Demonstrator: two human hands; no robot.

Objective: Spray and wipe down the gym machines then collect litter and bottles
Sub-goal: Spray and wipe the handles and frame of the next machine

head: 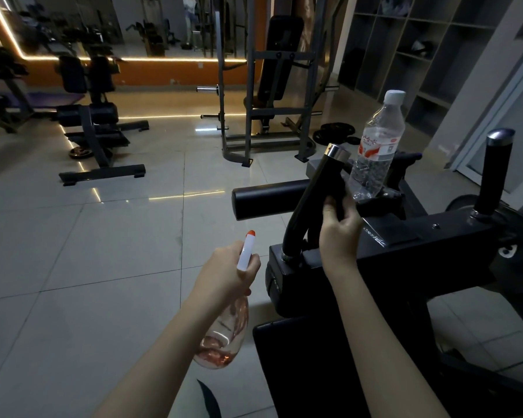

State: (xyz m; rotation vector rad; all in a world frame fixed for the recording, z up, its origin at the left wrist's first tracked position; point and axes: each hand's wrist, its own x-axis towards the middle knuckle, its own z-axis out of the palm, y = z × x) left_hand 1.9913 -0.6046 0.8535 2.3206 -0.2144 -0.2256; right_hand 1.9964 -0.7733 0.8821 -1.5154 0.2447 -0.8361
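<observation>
- Head view, left side: the left grip (227, 267) holds the spray bottle (224, 333) by its neck. The nozzle points forward over the floor (103, 236), just beside the near machine (405, 260). A little pink liquid sits in the bottle's base.
- Head view, right side: the right grip (340, 224) curls round the machine's curved handle (311, 191). Something dark lies under the fingers, perhaps a cloth; we cannot tell.
- Head view, litter: a clear water bottle (378, 146), capped, stands on the machine just beyond the right grip. We judge it not yet collected.
- Head view, background: a bench (94, 116) and a rack (266, 86) stand well apart across the floor. We cannot tell whether they are wiped.
- Progress: we judge the work to be in the wiping step on this one machine, with the collecting of litter and bottles not yet begun.
</observation>
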